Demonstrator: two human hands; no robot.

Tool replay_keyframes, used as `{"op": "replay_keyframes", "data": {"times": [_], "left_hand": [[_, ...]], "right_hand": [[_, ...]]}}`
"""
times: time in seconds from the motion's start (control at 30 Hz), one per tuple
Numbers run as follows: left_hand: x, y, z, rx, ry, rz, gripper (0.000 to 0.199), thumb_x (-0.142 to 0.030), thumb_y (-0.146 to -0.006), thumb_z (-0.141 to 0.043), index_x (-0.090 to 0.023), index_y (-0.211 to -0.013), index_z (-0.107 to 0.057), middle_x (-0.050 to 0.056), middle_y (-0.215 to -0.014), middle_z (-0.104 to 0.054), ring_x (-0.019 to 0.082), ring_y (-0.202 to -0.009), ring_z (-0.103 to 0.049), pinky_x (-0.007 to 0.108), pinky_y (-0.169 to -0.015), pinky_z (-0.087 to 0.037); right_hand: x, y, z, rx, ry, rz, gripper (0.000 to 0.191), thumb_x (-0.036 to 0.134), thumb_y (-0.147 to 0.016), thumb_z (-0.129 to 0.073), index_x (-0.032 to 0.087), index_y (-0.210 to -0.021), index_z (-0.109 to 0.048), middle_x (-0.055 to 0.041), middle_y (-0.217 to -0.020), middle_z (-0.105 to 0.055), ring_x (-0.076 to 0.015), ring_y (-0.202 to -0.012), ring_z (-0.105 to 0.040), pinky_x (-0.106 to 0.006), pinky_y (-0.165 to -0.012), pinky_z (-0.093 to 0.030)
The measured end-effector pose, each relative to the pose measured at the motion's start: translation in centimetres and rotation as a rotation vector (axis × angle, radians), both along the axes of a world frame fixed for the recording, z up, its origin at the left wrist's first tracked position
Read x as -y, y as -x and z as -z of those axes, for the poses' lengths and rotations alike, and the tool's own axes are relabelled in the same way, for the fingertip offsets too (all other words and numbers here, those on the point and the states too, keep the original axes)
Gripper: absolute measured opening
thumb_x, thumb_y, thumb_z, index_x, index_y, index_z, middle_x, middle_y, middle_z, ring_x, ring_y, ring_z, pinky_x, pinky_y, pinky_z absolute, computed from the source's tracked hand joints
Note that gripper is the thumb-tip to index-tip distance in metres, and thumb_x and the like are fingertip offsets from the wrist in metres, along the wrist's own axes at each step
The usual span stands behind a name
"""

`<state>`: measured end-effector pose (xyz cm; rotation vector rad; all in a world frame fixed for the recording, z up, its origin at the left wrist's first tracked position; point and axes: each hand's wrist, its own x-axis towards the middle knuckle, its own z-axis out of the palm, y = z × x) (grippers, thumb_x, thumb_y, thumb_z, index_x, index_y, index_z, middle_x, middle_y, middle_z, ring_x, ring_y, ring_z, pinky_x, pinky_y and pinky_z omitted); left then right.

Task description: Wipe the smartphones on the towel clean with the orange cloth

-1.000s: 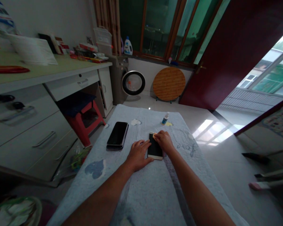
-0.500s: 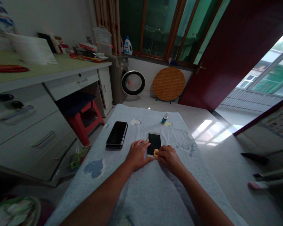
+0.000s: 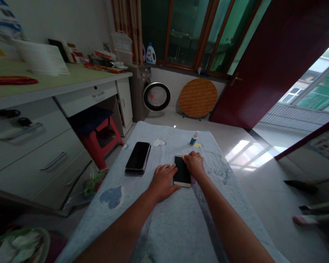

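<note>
A phone with a dark screen and pale edges [image 3: 182, 174] lies flat on the cloth-covered table [image 3: 164, 226]. My left hand [image 3: 162, 182] rests at its left side, fingers apart, fingertips touching the edge. At the phone's upper right corner, my right hand [image 3: 194, 164] is closed on a small orange cloth [image 3: 184, 157], mostly hidden by the fingers. Two stacked black phones [image 3: 138, 157] lie farther left. A small spray bottle [image 3: 193, 138] stands upright near the table's far edge.
A desk with drawers [image 3: 98, 82] runs along the left, with a red stool [image 3: 98, 138] beneath. Beyond the table are a washing machine with its door open [image 3: 138, 91] and a round wooden board [image 3: 198, 98]. A dark red door [image 3: 252, 73] stands at the right.
My right hand has moved with the orange cloth from the phone's lower end up to its top right corner. My left hand stays at the phone's left side. The view has shifted slightly.
</note>
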<state>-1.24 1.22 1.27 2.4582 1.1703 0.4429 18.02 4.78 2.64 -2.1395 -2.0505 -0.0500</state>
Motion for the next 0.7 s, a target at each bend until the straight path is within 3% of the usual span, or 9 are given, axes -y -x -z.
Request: {"op": "replay_keyframes", "data": {"times": [0.27, 0.4, 0.57, 0.7], "left_hand": [[0.2, 0.0, -0.3, -0.021, -0.023, 0.002, 0.062, -0.048, -0.079, -0.066, -0.026, -0.134, -0.048, 0.007, -0.147, -0.044, 0.034, -0.133, -0.037, 0.054, -0.113, -0.018], [0.3, -0.1, -0.3, -0.019, -0.055, -0.018, 0.062, -0.049, -0.077, -0.067, -0.025, -0.131, -0.051, 0.007, -0.144, -0.048, 0.033, -0.131, -0.039, 0.056, -0.114, -0.014], [0.4, -0.2, -0.3, 0.006, -0.069, -0.025, 0.061, -0.049, -0.076, -0.068, -0.024, -0.129, -0.053, 0.008, -0.143, -0.050, 0.033, -0.128, -0.042, 0.057, -0.114, -0.012], [0.4, -0.3, -0.2, 0.012, -0.069, -0.009, 0.062, -0.048, -0.076, -0.068, -0.022, -0.130, -0.052, 0.009, -0.143, -0.049, 0.032, -0.128, -0.042, 0.057, -0.114, -0.014]], "right_hand": [[-1.4, 3.4, 0.0, 0.051, 0.005, -0.107, 0.031, 0.034, -0.097, -0.043, 0.024, -0.095, -0.073, -0.0103, -0.102, -0.059, -0.0241, -0.096, -0.046, -0.034, -0.077, -0.033], [-1.2, 2.4, -0.1, 0.042, 0.009, -0.106, 0.028, 0.036, -0.096, -0.046, 0.028, -0.096, -0.073, -0.0090, -0.103, -0.060, -0.0247, -0.096, -0.046, -0.034, -0.076, -0.032], [-0.3, -0.4, -0.1, 0.024, 0.025, 0.025, 0.027, 0.036, -0.095, -0.047, 0.030, -0.101, -0.073, -0.0090, -0.103, -0.061, -0.0257, -0.096, -0.046, -0.034, -0.073, -0.032], [-0.2, -0.2, -0.1, 0.021, 0.012, 0.074, 0.029, 0.034, -0.095, -0.046, 0.028, -0.101, -0.073, -0.0104, -0.103, -0.061, -0.0263, -0.097, -0.047, -0.034, -0.072, -0.032]]}}
